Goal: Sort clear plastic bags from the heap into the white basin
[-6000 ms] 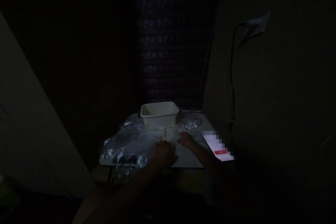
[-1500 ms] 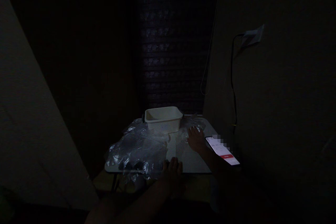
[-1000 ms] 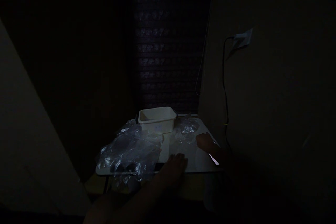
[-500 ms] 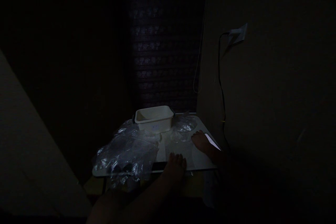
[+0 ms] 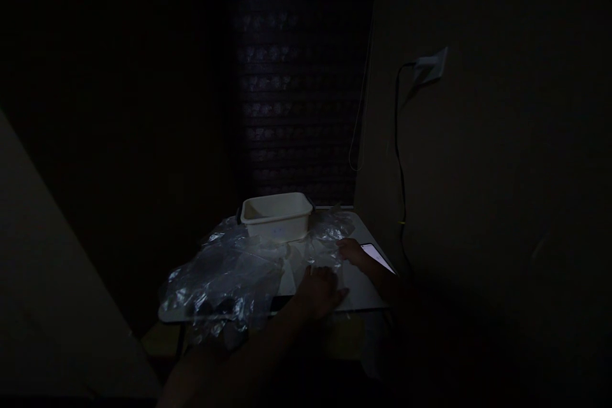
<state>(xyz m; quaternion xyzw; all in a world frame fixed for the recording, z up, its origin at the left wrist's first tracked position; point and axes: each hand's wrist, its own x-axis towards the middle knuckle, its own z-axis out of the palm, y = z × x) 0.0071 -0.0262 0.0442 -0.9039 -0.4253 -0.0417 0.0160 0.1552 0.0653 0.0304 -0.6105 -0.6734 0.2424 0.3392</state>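
Note:
In dim light, my left hand (image 5: 318, 290) rests at the near part of a white table (image 5: 356, 280), on or just over clear plastic. Its thumb stands apart from its fingers, which bend forward. Farther right, my right hand (image 5: 351, 250) has its fingertips closed at the edge of a clear plastic bag (image 5: 329, 229), which lies crumpled between the two hands and the tub. Another heap of clear plastic bags (image 5: 229, 274) spreads over the table's left side and hangs past its front edge. Darkness hides fine finger detail.
A white tub (image 5: 277, 228) with dark handles stands at the back of the table. Beside my right forearm lies a phone (image 5: 377, 257) with a lit screen. A dark flat object (image 5: 280, 303) sits at the front edge. A cable (image 5: 400, 153) hangs from a wall socket (image 5: 433, 67).
My left hand has turned and its thumb now points right. My right hand has shifted slightly left, and the plastic near it has bunched up between the hands. The view has moved a little.

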